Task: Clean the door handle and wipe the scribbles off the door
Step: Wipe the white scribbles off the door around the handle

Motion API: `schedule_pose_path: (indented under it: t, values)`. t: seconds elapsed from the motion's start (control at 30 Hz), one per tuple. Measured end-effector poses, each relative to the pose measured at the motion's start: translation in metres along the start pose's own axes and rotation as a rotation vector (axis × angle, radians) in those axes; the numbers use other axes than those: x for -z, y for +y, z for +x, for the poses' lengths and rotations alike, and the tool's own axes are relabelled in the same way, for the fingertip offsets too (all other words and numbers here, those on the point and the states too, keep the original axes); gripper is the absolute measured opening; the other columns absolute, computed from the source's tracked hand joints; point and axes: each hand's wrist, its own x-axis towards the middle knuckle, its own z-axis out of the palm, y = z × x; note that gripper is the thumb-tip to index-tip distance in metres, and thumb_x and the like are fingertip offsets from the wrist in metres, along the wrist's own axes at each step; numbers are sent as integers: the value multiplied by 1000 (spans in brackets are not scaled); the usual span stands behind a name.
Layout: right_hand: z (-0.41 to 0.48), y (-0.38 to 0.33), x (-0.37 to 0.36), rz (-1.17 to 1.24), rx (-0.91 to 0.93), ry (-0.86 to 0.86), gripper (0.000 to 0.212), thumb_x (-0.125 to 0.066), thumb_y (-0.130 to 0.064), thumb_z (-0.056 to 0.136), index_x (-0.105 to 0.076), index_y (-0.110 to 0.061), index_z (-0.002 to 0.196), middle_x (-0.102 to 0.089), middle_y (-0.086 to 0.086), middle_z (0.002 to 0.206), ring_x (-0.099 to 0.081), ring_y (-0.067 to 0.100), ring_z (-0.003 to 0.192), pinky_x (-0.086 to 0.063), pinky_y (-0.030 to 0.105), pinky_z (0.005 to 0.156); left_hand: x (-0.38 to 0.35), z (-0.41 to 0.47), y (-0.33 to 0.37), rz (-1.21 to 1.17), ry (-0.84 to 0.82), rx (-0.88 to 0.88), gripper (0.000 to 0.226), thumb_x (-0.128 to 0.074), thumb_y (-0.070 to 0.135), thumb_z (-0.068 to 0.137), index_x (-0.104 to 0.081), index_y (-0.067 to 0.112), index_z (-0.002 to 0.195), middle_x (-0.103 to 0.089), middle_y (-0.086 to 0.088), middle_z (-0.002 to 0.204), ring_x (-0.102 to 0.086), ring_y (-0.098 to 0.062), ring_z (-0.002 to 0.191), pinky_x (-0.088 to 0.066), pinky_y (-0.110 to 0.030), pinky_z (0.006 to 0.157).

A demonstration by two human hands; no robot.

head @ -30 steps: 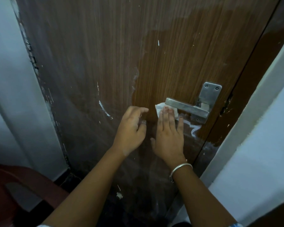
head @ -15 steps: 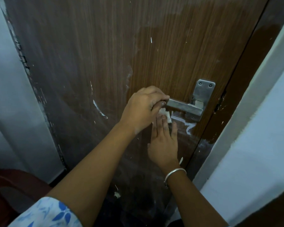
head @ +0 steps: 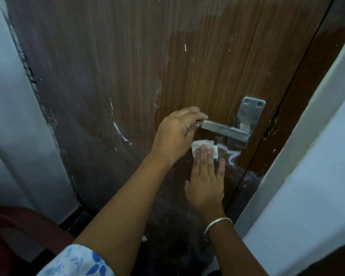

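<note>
Brown wood-grain door [head: 207,66]: left hand [head: 175,134] grips steel lever handle [head: 225,130]; right hand [head: 206,180], flat, presses white wipe [head: 199,145]; unpinched, it may slip.

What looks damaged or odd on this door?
Several things: white scribbles sit just below the metal handle, right of the tissue, and a curved white streak marks the door further left. The door's edge beside the handle looks chipped. Small white flecks dot the wood.
</note>
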Motion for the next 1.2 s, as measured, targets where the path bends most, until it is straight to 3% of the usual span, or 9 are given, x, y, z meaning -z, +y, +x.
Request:
schedule_pose_path:
  t: [0.2, 0.47, 0.67, 1.07, 1.2]
  values:
    - [16, 1, 10, 23, -99, 96, 100, -72, -36, 68, -21, 1, 145, -20, 22, 153, -15, 34, 143, 2, 51, 113, -1, 0, 1, 62, 23, -20, 22, -59, 2, 86, -69, 8, 103, -67, -3, 103, -61, -13, 99, -46, -30, 84]
    - [-8, 9, 7, 18, -58, 29, 99, -75, -32, 64, -27, 1, 144, -23, 21, 152, -19, 34, 142, -4, 54, 112, -10, -8, 3, -13, 84, 7, 21, -55, -1, 88, -67, 5, 104, -65, -5, 104, -62, -18, 97, -51, -43, 81]
    - [17, 4, 25, 75, -113, 150, 96, -70, -35, 72, -19, 2, 145, -24, 23, 151, -18, 34, 142, -3, 48, 113, -9, -7, 3, 20, 85, 12, 21, -56, -1, 87, -68, 7, 103, -67, -2, 103, -63, -16, 95, -49, -37, 80]
    - [-14, 1, -1, -32, -50, -46, 86, -67, -27, 72, -28, 3, 143, -21, 23, 152, -17, 35, 142, -8, 52, 114, -15, -13, 2, -17, 116, 20, 23, -54, 1, 89, -65, 7, 108, -63, -1, 108, -58, -9, 101, -50, -37, 84]
    - [-1, -8, 5, -85, 46, -88, 85, -60, -34, 79, -18, -2, 146, -5, 18, 155, -4, 30, 144, 7, 50, 111, -15, -15, 6, -42, 93, 34, 23, -53, 3, 90, -63, 5, 111, -62, -4, 111, -59, -14, 102, -51, -41, 83]
